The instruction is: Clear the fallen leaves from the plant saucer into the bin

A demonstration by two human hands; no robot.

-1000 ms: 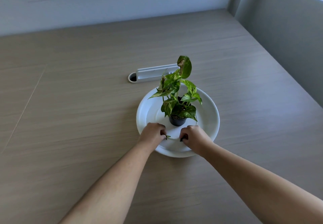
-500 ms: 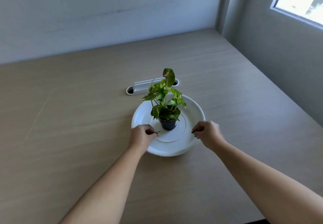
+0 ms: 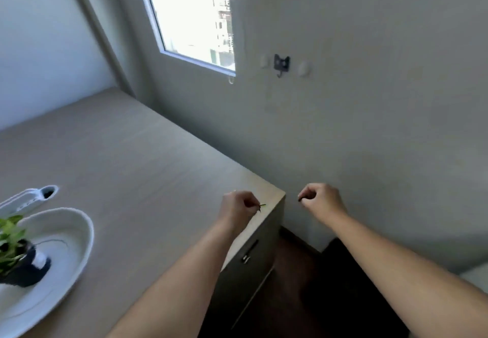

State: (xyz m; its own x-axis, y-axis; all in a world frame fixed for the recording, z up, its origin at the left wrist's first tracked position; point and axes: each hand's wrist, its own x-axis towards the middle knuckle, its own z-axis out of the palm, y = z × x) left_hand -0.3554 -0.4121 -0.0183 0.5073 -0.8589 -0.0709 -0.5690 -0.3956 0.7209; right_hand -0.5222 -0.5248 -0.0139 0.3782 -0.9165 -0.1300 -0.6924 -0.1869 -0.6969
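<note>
Watching from the head view: both hands up near the table corner, the plant off at the left edge.
Left hand [image 3: 239, 209]: fingers pinched together on a small leaf bit [image 3: 262, 205], hovering over the corner of the table [image 3: 137, 168].
Right hand [image 3: 320, 200]: past the table edge, in front of the grey wall [image 3: 369, 100]; curled closed, with something dark at the fingertips [image 3: 301, 198], too small to name.
Saucer [image 3: 79, 234]: white, resting on the table far left, well apart from both hands.
Potted plant [image 3: 18, 258]: dark pot standing in the saucer, green leaves cut off by the frame.
Bin: can't pick one out for sure; dark floor area below the right forearm.
Window [image 3: 190, 13]: bright, up on the wall.
</note>
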